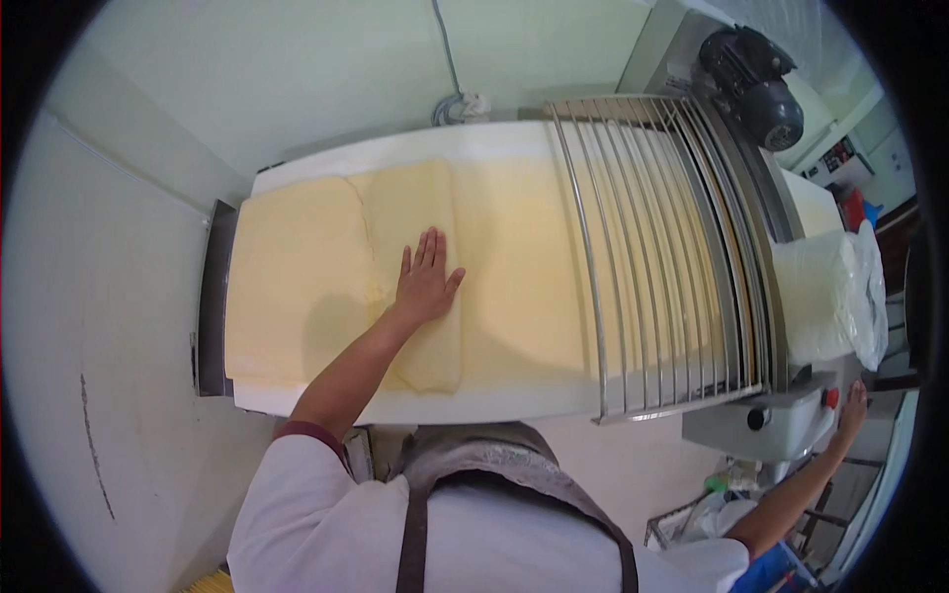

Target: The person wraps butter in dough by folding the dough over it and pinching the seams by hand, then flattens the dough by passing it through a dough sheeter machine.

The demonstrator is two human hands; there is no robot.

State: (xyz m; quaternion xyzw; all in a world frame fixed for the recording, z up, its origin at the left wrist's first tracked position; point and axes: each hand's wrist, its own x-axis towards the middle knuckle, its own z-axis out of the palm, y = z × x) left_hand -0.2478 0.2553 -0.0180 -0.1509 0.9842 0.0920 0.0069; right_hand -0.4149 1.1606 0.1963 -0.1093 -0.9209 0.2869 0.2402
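Note:
A wide sheet of pale yellow dough (292, 282) lies on the white belt (504, 140) of a dough sheeter. Its right part is doubled into a thicker folded flap (410, 188) with a ragged edge along the seam. My left hand (425, 285) rests flat on this flap near its right edge, fingers stretched out and thumb apart. Far to the right, my right hand (852, 407) reaches to the side of the sheeter's grey control box (791, 420), beside a red button (830, 397). Its fingers look extended, and nothing shows in them.
A metal bar guard (643, 267) covers the belt before the rollers. Behind it sits a black motor (766, 94). A clear plastic bag with white contents (825, 296) stands beyond the rollers. Walls border the left and far sides; a grey cable (447, 49) hangs at the back.

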